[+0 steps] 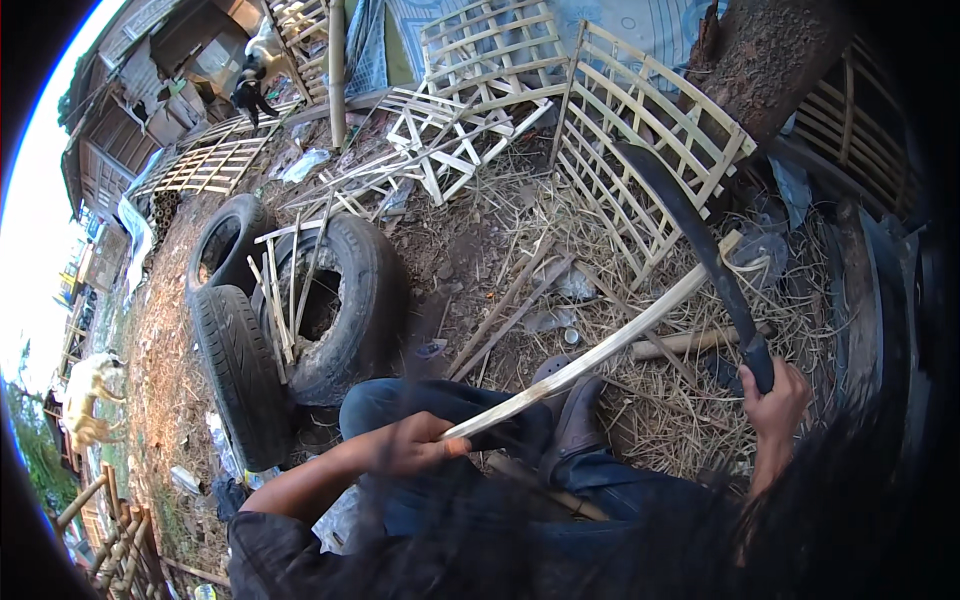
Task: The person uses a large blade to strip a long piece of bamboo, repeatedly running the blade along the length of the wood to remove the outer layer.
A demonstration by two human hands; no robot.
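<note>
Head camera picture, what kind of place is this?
It looks like an outdoor yard, perhaps beside homes or animal pens. You can see old tires on bare dirt, a slatted panel and a pale four-legged animal.

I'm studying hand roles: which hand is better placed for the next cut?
Probably the right hand: it holds the curved machete across the bamboo strip near its far end. The left hand holds the near end.
</note>
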